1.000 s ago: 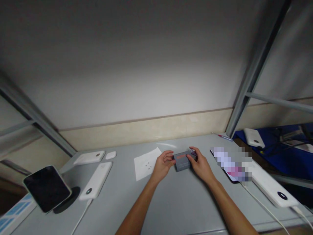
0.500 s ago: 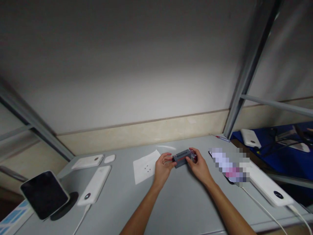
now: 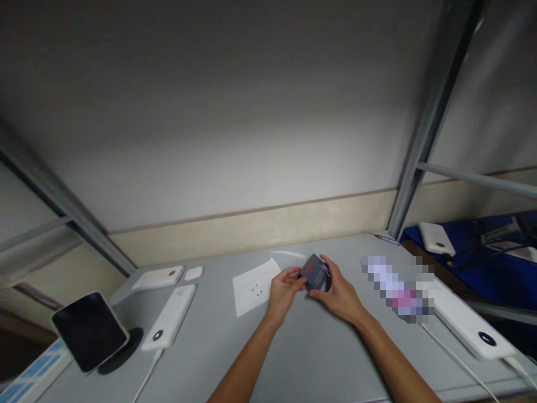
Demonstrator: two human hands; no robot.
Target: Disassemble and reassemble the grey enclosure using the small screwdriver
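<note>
While the left hand [image 3: 282, 292] appears to pinch one end of the dark-grey rectangular box [image 3: 314, 271], the right hand [image 3: 340, 293] clasps the other, probably steadying its tilt over the grey surface [image 3: 321, 358], toward the back edge.

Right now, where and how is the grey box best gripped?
Probably by opposite edges, coming from left and right: the grey box is compact, straight-edged and tilted, and the left hand and right hand flank it, leaving its reddish marking visible.
</note>
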